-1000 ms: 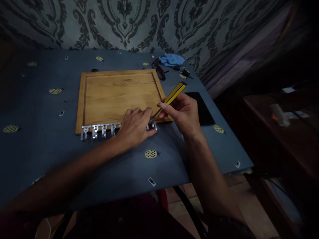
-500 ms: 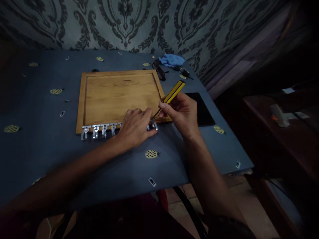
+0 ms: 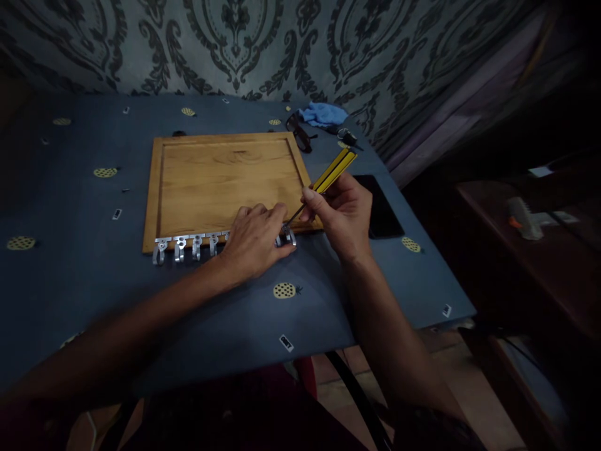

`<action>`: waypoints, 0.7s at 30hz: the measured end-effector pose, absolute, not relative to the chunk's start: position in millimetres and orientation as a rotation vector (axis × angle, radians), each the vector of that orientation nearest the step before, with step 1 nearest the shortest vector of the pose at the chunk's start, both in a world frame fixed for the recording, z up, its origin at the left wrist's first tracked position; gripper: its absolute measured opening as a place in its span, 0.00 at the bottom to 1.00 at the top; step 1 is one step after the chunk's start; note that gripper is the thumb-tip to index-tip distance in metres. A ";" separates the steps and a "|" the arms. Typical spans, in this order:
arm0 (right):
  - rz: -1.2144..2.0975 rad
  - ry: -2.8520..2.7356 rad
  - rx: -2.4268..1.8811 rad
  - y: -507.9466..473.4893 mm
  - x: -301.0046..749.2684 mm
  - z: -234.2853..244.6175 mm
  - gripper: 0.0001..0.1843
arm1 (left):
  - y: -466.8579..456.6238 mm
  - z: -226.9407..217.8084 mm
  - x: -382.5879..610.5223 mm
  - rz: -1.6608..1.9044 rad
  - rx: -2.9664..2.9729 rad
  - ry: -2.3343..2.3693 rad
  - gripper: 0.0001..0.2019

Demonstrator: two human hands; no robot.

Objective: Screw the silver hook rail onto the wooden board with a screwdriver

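Note:
A framed wooden board [image 3: 220, 178] lies flat on the table, with a metal hook rail [image 3: 197, 243] along its near edge. My left hand [image 3: 256, 241] is closed over the rail's right part, fingers on top and thumb at the near side, covering some of the hooks. In my right hand [image 3: 346, 213] is a screwdriver [image 3: 336, 170] with a yellow and black handle. Its shaft slants down to the left, and the tip meets the rail near its right end, beside my left fingers. Whether a screw sits under the tip is too small to make out.
Right of the board lies a flat black object [image 3: 382, 210]. Sunglasses [image 3: 300, 131], a blue cloth [image 3: 323, 114] and keys [image 3: 347, 136] rest at the back right. A small screw-like piece [image 3: 125, 190] lies left of the board on the blue patterned tablecloth [image 3: 201, 332].
The screwdriver's handle has turned and tilted slightly to the right, and my right fingers have shifted a little on it. My left hand, the rail and the board stay put.

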State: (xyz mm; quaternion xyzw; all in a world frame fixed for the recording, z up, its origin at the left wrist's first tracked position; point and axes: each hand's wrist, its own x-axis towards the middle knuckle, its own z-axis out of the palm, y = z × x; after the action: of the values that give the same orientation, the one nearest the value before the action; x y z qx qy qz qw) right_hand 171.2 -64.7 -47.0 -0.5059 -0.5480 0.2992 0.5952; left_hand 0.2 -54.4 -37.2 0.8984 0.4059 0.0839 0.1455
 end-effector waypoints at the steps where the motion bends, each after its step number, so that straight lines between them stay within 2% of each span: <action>1: 0.692 -1.282 -1.179 -64.7 171.3 -47.6 0.27 | -54.3 -37.1 0.2 0.239 2.586 1.168 0.21; 13: 0.735 -1.258 -1.185 -63.9 170.4 -48.5 0.28 | -54.5 -37.5 -0.1 0.249 2.597 1.160 0.20; 21: 0.770 -1.335 -1.128 -64.9 171.9 -49.5 0.24 | -54.3 -37.7 0.0 0.252 2.590 1.155 0.20</action>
State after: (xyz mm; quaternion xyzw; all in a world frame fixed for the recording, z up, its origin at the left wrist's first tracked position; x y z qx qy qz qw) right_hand 171.9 -64.9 -49.5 -0.4822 -0.5705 0.3292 0.5777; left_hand 0.0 -54.3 -37.7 0.8999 0.4012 0.0876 0.1468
